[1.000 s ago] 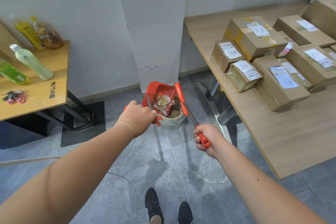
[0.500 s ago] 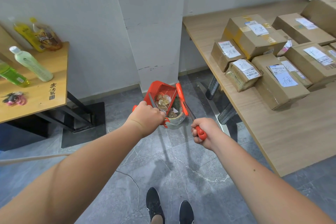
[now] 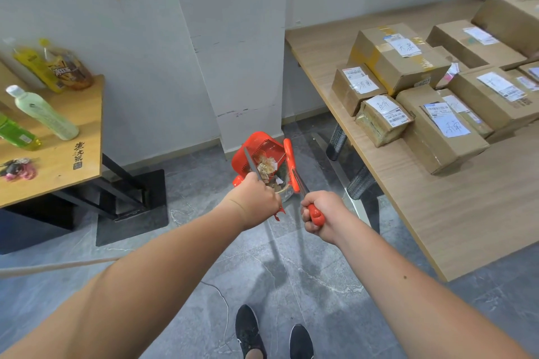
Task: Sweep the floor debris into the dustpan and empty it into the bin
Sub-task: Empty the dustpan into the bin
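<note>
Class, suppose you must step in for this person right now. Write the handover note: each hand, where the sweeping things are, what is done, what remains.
Left hand: shut on the dustpan handle.
Right hand: shut on the broom handle; the broom runs along the pan's right side.
Red dustpan: by the pillar, loaded with debris.
A clear container, possibly the bin, shows partly under the pan.
Done: debris collected.
Left: empty the pan into the bin.

Bright, even indoor light, source out of frame. Soft shadows under left table (image 3: 58,154) and arms on grey floor (image 3: 291,271). Wide-angle bending at edges; bottles (image 3: 43,114) slightly blurred.
</note>
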The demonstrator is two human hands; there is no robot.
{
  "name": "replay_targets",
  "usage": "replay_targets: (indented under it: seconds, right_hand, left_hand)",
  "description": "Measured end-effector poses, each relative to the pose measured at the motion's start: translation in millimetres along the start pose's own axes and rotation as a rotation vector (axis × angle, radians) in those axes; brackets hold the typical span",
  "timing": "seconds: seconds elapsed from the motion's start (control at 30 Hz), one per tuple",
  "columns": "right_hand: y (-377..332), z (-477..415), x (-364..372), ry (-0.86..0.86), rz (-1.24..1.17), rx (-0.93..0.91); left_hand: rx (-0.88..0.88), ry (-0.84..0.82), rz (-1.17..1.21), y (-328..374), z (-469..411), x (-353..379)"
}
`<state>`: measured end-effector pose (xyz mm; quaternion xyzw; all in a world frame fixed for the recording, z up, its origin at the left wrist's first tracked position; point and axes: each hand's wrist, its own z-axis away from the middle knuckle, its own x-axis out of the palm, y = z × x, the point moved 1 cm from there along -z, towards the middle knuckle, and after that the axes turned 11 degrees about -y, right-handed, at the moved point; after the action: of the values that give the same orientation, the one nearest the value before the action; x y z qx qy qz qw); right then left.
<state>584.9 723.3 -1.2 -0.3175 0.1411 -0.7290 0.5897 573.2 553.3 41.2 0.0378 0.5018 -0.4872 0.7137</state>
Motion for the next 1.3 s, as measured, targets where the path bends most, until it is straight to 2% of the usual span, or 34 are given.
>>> replay_targets:
  seconds: [0.63, 1.3]
  right_hand:
    - [-2, 22, -10, -0.006, -0.070, -0.007]
    - [-25, 51, 19, -0.007, -0.043, -0.054]
  left_hand:
    - [-0.032, -0.014, -0.057, -21, 15, -5]
    - [-0.192, 0.007, 0.023, -54, 24, -24]
